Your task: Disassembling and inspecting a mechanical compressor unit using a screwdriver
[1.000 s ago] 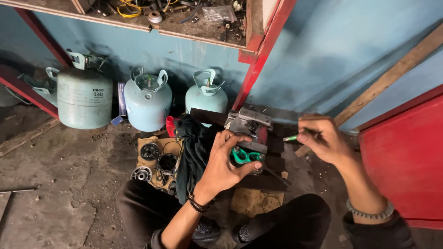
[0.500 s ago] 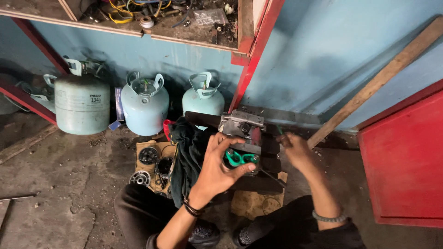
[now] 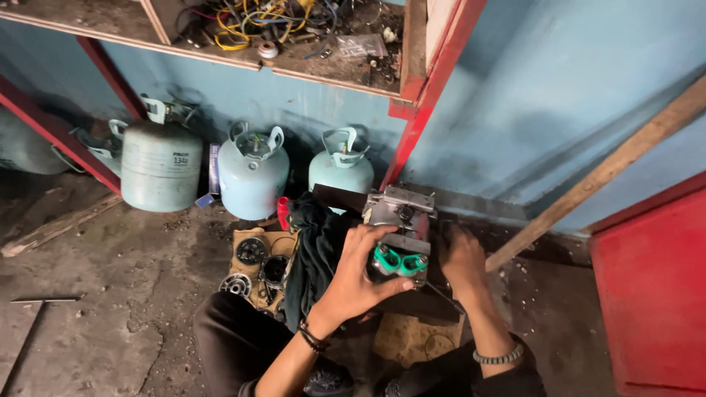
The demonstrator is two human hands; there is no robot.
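A grey metal compressor-like part (image 3: 401, 213) with a green connector (image 3: 399, 259) stands on a dark block in front of me. My left hand (image 3: 358, 276) grips its near side, fingers wrapped just under the green connector. My right hand (image 3: 462, 257) rests against the part's right side with fingers curled; a thin dark rod (image 3: 443, 295) runs below it, and I cannot tell whether the hand holds it. A dark cloth (image 3: 316, 254) hangs to the left of the part.
Three pale green gas cylinders (image 3: 252, 176) stand along the blue wall. Round metal parts lie on cardboard (image 3: 259, 263) by my left knee. A cluttered shelf with wires (image 3: 250, 26) is overhead. A red post (image 3: 430, 92), a slanted wooden plank (image 3: 603, 173) and a red panel (image 3: 651, 287) stand at right.
My right hand has come down from the upper right to the part's right side. The left hand has kept its grip on the part. The view has shifted slightly.
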